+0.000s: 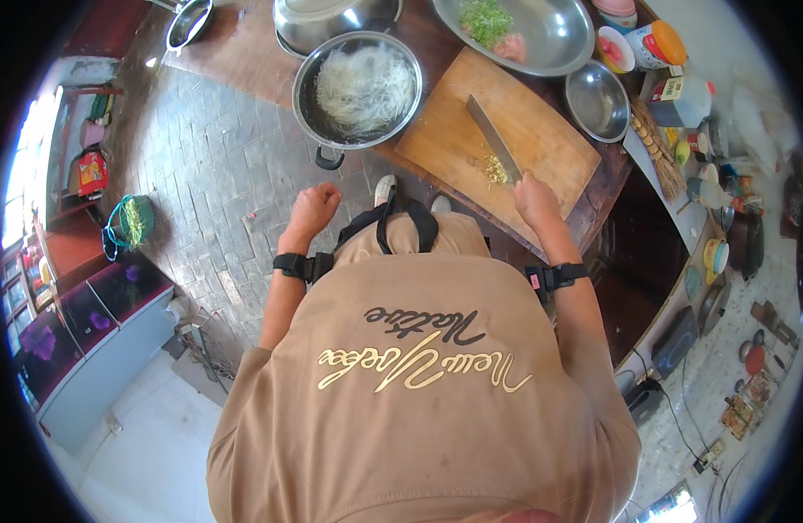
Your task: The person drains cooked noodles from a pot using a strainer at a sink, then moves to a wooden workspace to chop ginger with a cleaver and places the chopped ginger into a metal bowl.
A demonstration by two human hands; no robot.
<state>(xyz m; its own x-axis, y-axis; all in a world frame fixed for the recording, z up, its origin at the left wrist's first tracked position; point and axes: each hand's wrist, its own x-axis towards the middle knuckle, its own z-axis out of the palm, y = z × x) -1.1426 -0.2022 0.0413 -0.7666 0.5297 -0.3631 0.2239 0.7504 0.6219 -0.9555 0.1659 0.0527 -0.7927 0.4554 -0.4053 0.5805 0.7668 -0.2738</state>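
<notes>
My right hand (534, 196) is closed around the handle of a kitchen knife (492, 135), whose blade rests on a wooden cutting board (545, 124). Beside the blade, near my hand, lies a small heap of finely chopped yellowish pieces (495, 171). My left hand (316, 204) hangs over the floor with its fingers curled; nothing shows in it. Beyond it, a steel pot (297, 91) holds translucent noodles (365, 85). A large steel basin (558, 39) behind the board contains chopped greens (485, 21) and pink minced meat (511, 48).
A small steel bowl (597, 101) stands right of the board, near a straw brush (656, 144) and a plastic jug (683, 101). An upturned steel basin (336, 16) is behind the pot. A green basket (140, 219) stands at the left.
</notes>
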